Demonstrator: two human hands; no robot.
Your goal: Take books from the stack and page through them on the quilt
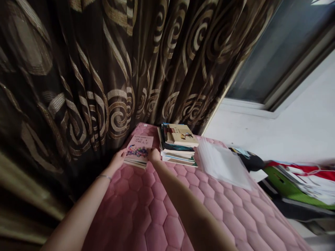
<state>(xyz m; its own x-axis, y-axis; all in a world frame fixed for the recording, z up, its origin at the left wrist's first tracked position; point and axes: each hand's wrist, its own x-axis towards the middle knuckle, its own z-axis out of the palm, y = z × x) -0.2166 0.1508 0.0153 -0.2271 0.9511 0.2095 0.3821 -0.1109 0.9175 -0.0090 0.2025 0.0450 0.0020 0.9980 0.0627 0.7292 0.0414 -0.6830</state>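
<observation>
A pink book (138, 145) with a cartoon picture and large characters on its cover lies flat on top of a small pile of books (136, 162). At its left edge, my left hand (119, 158) grips it, with a bracelet on the wrist. My right hand (154, 155) is closed on the book's right edge, its fingertips partly hidden. Just right of that hand stands a taller stack of books (178, 153), with a tan book (181, 134) uppermost.
Everything rests on a pink quilted mattress (167, 209). Clear plastic sleeves (222, 162) lie right of the tall stack. A dark patterned curtain (117, 87) hangs close behind and to the left. Past the right edge are a green box (285, 181) and papers.
</observation>
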